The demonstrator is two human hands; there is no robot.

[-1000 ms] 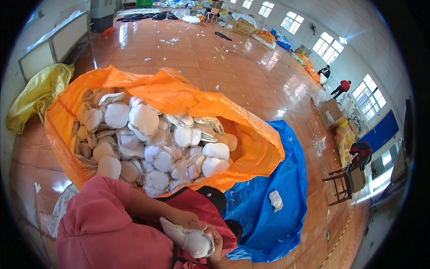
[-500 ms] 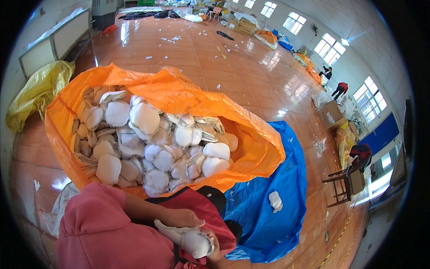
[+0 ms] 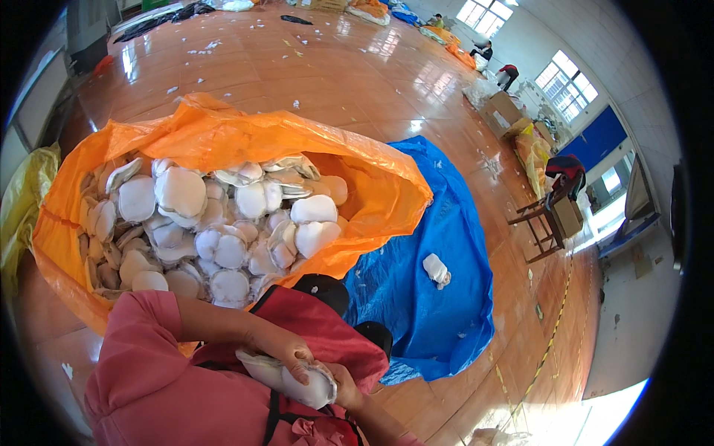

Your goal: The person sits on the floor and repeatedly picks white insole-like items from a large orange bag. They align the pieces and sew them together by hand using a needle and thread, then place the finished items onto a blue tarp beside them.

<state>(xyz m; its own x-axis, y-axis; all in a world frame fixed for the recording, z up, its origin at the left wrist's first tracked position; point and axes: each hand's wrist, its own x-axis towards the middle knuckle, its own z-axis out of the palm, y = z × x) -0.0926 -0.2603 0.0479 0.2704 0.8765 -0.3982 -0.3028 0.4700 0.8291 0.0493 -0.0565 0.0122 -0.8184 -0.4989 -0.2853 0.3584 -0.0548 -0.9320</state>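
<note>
Over my lap, I hold a thick bundle of white rounded fabric pads [image 3: 271, 375]. My left hand [image 3: 292, 354] is closed on its upper side, with the fingers bent over the pads. At the bundle's right end, my right hand [image 3: 343, 385] grips it, partly hidden behind it. Beyond my knees a big orange sack [image 3: 245, 132] lies wide open, heaped with many similar white pads [image 3: 181, 191]. A blue plastic sheet or sack [image 3: 394, 290] spreads to its right, with a small white padded piece [image 3: 436, 269] on top.
A yellow sack [image 3: 30, 189] slumps at the left wall. A wooden chair [image 3: 547, 223] stands at right, near cardboard boxes [image 3: 500, 114]. White scraps dot the shiny tiled floor [image 3: 357, 82]. Other people, one seated [image 3: 483, 50] and one bending [image 3: 509, 73], are far off.
My view has swung to the right. My left hand has shifted further over the bundle, its fingers now pressed on top near my right hand.
</note>
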